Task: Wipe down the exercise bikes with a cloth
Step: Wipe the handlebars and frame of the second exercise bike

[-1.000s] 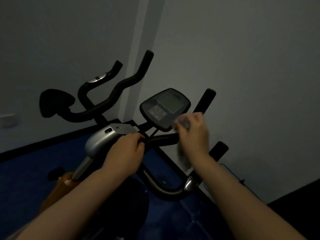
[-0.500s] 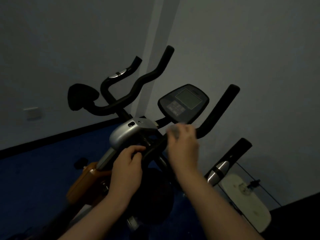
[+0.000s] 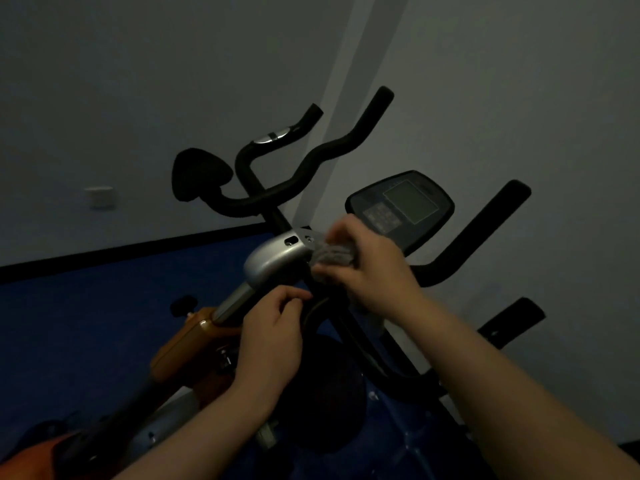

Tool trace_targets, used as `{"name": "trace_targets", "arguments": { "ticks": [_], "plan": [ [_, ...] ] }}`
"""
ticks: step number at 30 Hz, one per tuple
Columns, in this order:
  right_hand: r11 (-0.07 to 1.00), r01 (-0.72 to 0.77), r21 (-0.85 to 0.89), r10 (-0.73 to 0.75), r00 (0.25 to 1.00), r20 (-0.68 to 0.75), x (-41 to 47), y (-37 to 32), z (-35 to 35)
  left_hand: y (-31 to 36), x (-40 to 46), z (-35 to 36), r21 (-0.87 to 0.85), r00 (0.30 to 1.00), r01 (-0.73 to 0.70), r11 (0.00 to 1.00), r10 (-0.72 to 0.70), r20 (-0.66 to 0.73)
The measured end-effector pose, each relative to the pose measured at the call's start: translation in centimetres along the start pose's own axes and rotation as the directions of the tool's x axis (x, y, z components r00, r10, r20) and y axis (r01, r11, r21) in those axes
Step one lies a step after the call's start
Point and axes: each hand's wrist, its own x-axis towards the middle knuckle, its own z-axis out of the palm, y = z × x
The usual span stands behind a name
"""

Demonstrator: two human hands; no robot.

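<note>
Far left, we see a small pale wall plate (image 3: 99, 196) on the grey wall, then the blue floor (image 3: 86, 323) below a dark skirting strip. Next comes the glossy orange frame (image 3: 187, 344) of the exercise bike, with a bare metal post (image 3: 231, 305) rising out of it to a rounded, brushed silver cover (image 3: 273, 259). Our left hand (image 3: 272, 337) reaches up from a bare forearm, knuckles toward us, its fingers curled together just below that cover with the thumb and fingertips nearly meeting; we cannot tell whether they pinch anything. Behind it, a black padded seat (image 3: 201, 174) and curving black handlebars (image 3: 304, 161) with a chrome band belong to a second bike near the wall corner. Just right of the silver cover sits the cloth (image 3: 332, 256), grey, soft and bunched into folds, pressed against the cover's right edge and the handlebar stem. Our right hand (image 3: 374, 268) clamps it from the right, fingers over the top and thumb beneath, wrist bent inward. Behind the knuckles tilts the console (image 3: 403, 206), a dark rounded panel with a greyish screen and a block of buttons; any lettering is too dim to read. Farther right, matte foam-covered grips (image 3: 485, 230) angle upward.
</note>
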Motion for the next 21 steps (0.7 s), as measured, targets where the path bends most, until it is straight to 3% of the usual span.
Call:
{"name": "trace_targets", "arguments": {
  "ticks": [3,9,13,18,21],
  "plan": [
    [0.996,-0.079,-0.032,0.083,0.985,0.15,1.4,0.7,0.2,0.0,-0.4,-0.1,0.017,0.999,0.012,1.0,-0.012,-0.036],
    [0.975,-0.021,-0.221,0.024,1.0,0.011,2.5,0.3,2.4,0.3,-0.7,0.0,0.029,0.997,0.021,0.999,-0.019,-0.069],
    [0.976,-0.037,-0.212,0.084,0.972,0.217,1.8,1.2,-0.4,0.5,-0.8,-0.1,0.028,0.996,0.041,0.999,-0.039,-0.081],
    [0.979,-0.051,-0.197,0.061,0.997,0.048,3.1,0.7,2.3,0.3,-0.8,0.0,0.015,0.994,0.049,0.999,-0.047,-0.095],
    [0.982,0.023,-0.186,0.024,0.969,0.247,2.4,1.5,0.1,0.3,-0.8,0.0,0.037,0.996,0.041,0.998,-0.037,-0.085]
  ]
}}
